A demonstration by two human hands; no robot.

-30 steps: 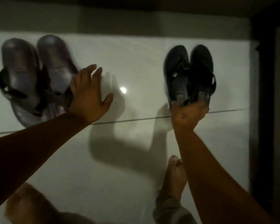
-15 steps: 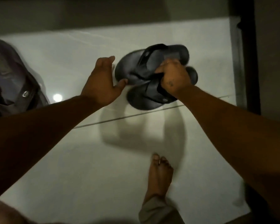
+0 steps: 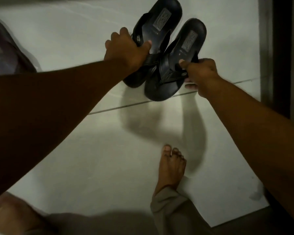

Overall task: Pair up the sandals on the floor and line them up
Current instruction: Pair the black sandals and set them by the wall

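Your left hand (image 3: 126, 48): closed on the left black sandal (image 3: 157, 31) — fingers over its outer edge, thumb pressed on the footbed beside the strap.
Your right hand (image 3: 199, 73): closed on the right black sandal (image 3: 180, 65), thumb on top by the strap, fingers curled under its right edge.
The pair: both soles up-facing, heels pointing away from you and tilted to the right; the straps overlap where the two sandals meet, so they are touching, not yet parallel. Whether they rest on the floor or are lifted off it — you cannot tell for sure, though a soft shadow falls on the tile below them.
Floor (image 3: 92, 150): pale tile, one grout line running across just under the toes of the pair.
Room to the left: a wide stretch of bare tile between your left forearm and the purple sandal (image 3: 5, 53), which is blurred and cut off by the frame's left edge.
Room to the right: tighter; a dark door frame (image 3: 278, 56) stands close beside your right hand.
Room toward you: open tile down to your bare foot (image 3: 171, 167), with a trouser cuff (image 3: 166, 200) at the ankle.
Tile edge: it ends at lower right against a darker surface.
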